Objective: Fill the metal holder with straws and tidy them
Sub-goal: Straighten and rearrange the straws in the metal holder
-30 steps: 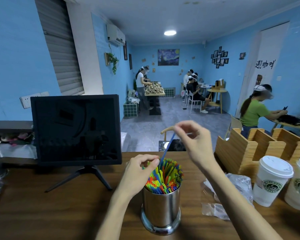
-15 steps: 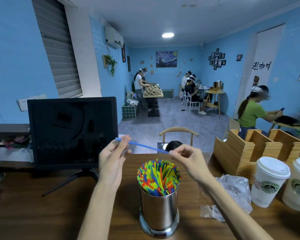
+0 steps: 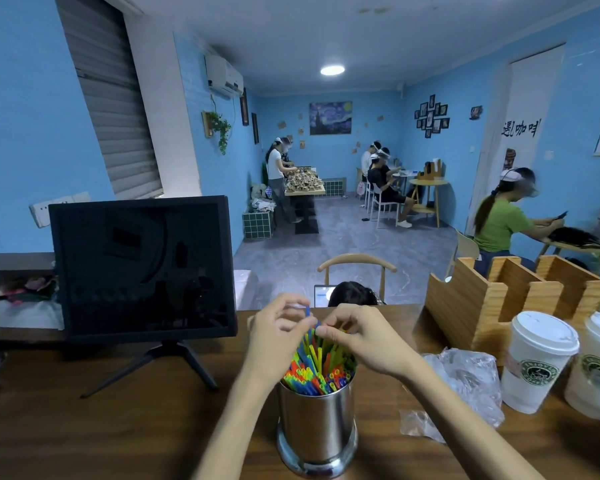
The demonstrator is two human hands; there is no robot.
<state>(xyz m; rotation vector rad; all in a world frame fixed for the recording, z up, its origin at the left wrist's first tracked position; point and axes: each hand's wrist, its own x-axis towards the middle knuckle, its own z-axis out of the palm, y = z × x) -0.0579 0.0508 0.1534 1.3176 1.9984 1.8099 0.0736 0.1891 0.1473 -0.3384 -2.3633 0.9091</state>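
Near the front edge of the wooden table (image 3: 84,427), at its middle, stands the metal holder (image 3: 317,424), upright and packed with coloured straws (image 3: 317,370) whose open ends show at the rim. Both hands meet directly above it. The left hand (image 3: 274,336) and the right hand (image 3: 364,336) each pinch the same blue straw (image 3: 307,311) between thumb and fingertips; its top end projects just above the left fingers, and its lower part runs down among the others. Neither hand touches the holder itself. A crumpled plastic wrapper (image 3: 465,382) lies to the holder's right, between it and two lidded paper cups (image 3: 537,362) at the right edge; a dark monitor (image 3: 142,268) stands toward the left rear.

The straws are judged light, thin-walled and smooth: they crease if squeezed hard and slide readily against one another. A gentle pinch near the upper end, pushing along the straw's axis, appears best. The holder looks heavy-based and stable, so it probably needs no steadying.
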